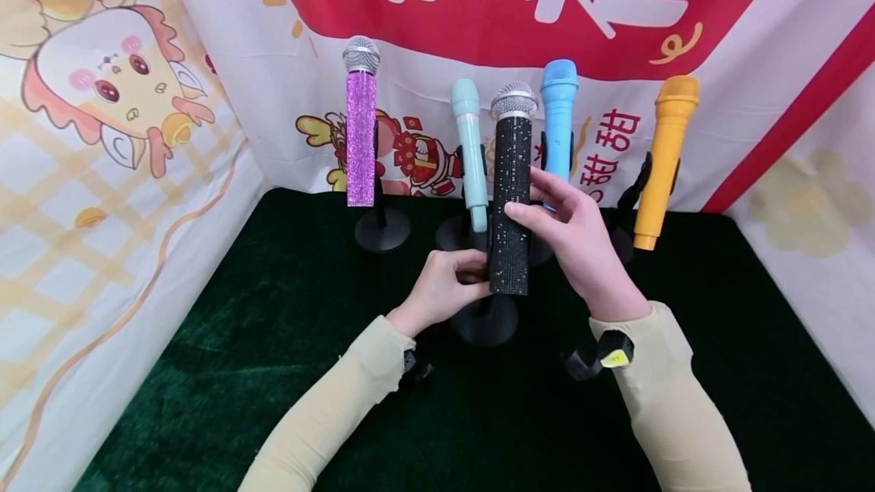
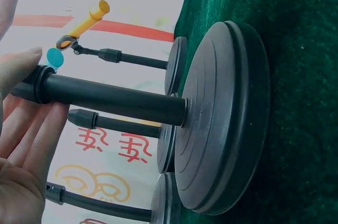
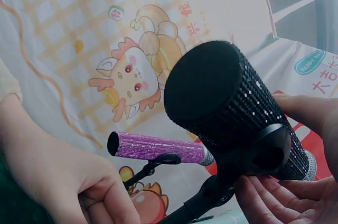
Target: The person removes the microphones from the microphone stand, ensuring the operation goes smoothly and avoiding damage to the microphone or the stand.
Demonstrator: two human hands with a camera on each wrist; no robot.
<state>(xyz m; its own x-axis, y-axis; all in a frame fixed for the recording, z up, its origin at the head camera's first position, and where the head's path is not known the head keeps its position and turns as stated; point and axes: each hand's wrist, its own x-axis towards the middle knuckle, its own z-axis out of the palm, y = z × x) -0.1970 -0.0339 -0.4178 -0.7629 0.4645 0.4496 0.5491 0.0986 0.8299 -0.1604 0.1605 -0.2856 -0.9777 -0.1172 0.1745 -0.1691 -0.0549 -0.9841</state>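
While right fingers pinch black microphone lying at their nine o'clock, its long axis runs near twelve-to-six in head view; left fingers, at microphone's seven o'clock, grip stand.

A far-left microphone, two centre microphones and a far-right microphone line my worktop's back edge, before a drape. Nearer me, a front microphone sits on its stand, my left hand to its left, right hand to its right.
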